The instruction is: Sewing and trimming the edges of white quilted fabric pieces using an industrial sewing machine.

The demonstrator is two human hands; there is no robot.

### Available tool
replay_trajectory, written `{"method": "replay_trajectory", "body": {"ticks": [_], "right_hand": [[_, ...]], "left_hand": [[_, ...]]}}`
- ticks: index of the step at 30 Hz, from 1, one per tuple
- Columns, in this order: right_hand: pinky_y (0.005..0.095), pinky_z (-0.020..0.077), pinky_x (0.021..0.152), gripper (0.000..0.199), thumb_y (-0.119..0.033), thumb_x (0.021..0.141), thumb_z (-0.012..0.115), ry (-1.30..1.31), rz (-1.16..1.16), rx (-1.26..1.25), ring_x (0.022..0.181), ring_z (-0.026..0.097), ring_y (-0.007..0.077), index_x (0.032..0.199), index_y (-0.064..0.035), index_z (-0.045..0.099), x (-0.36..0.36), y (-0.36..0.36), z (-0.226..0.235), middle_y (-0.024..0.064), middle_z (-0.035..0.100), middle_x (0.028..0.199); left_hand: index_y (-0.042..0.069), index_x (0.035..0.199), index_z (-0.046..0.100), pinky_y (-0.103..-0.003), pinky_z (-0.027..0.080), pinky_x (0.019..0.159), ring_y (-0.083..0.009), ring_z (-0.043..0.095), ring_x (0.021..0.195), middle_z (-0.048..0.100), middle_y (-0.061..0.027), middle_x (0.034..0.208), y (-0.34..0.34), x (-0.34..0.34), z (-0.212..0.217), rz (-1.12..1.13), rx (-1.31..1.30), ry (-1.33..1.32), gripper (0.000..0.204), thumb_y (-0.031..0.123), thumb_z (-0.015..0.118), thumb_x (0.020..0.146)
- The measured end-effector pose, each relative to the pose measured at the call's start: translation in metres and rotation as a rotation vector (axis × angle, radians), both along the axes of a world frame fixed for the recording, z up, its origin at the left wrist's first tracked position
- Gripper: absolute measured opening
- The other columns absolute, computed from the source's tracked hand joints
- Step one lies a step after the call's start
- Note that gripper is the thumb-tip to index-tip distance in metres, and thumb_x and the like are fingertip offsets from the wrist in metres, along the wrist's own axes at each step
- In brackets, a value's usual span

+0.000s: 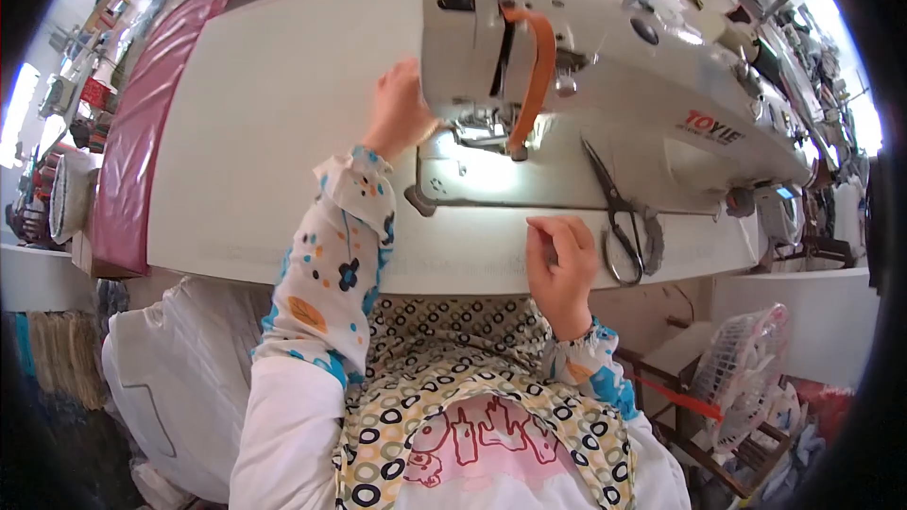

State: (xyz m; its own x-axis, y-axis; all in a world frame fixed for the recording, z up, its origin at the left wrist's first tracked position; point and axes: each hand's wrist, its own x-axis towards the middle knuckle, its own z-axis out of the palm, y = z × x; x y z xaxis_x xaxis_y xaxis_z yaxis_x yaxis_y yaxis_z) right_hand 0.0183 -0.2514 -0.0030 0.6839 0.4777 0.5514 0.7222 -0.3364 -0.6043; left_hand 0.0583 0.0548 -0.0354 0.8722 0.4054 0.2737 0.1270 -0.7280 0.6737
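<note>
A white sewing machine (pixel 624 66) stands across the table, its lamp lighting the presser foot (pixel 487 130) and the metal needle plate (pixel 567 191). My left hand (pixel 401 111) is raised against the left side of the machine head, beside the needle area; its fingertips are largely hidden. Near the table's front edge, my right hand (pixel 565 269) has curled fingers, with thumb and forefinger tips close together. Whatever may be between those tips is too small to make out. Black-bladed scissors (pixel 614 203) lie just right of that hand. An orange strap (pixel 540 76) hangs down the machine head.
The white tabletop (pixel 274 94) stretches left to a dark red padded strip (pixel 142 132). A white plastic-looking cover or chair (pixel 189 378) is below left, and a fan (pixel 746 368) stands below right. Shelves with mixed goods line both sides.
</note>
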Motion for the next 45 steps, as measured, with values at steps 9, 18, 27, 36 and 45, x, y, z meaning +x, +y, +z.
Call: {"method": "replay_trajectory", "body": {"ticks": [9,18,27,36,45], "right_hand": [[0.0401,0.0448,0.067,0.006,-0.005,0.085,0.068,-0.041,0.008,-0.088,0.075,0.058,0.0298,0.090,-0.0059,0.068,-0.013,-0.005,0.000,0.0092,0.061,0.081],[0.0433,0.0446,0.071,0.004,-0.010,0.084,0.069,-0.075,-0.060,-0.102,0.078,0.059,0.0314,0.088,-0.0085,0.068,-0.009,-0.010,-0.012,0.0088,0.061,0.081],[0.0451,0.0477,0.068,0.008,-0.013,0.085,0.067,-0.162,-0.006,0.038,0.075,0.061,0.0322,0.085,-0.0065,0.063,-0.001,0.003,-0.009,0.0112,0.060,0.077],[0.0340,0.0493,0.072,0.013,-0.003,0.084,0.067,-0.491,-0.013,0.092,0.077,0.064,0.0239,0.097,-0.0026,0.070,0.004,-0.074,0.208,0.0087,0.068,0.084],[0.0295,0.0500,0.087,0.028,-0.022,0.099,0.061,-0.773,0.182,-0.090,0.094,0.065,0.0182,0.119,-0.0023,0.065,0.064,0.009,0.394,0.0100,0.068,0.102]], "left_hand": [[0.004,0.081,0.062,-0.042,0.049,0.072,-0.0332,0.062,0.082,0.063,-0.0139,0.081,-0.026,-0.066,0.023,0.198,-0.110,-0.219,0.017,0.016,0.068,0.089],[0.005,0.067,0.052,-0.031,0.031,0.050,-0.0113,0.037,0.055,0.039,-0.0017,0.059,-0.020,-0.167,0.002,0.234,-0.362,-0.215,0.033,0.015,0.064,0.096],[0.012,0.074,0.047,-0.022,0.031,0.057,-0.0046,0.036,0.063,0.036,0.0056,0.066,0.023,-0.233,0.010,0.352,-0.583,-0.373,0.032,0.021,0.056,0.103],[0.008,0.115,0.060,-0.028,0.047,0.084,-0.0119,0.062,0.097,0.065,-0.0016,0.105,0.078,-0.148,0.195,0.086,-0.216,-0.500,0.024,0.029,0.052,0.105],[0.007,0.120,0.055,-0.025,0.048,0.074,-0.0095,0.061,0.090,0.066,-0.0022,0.103,0.148,-0.036,0.215,-0.020,-0.299,-0.556,0.033,0.034,0.058,0.102]]}}
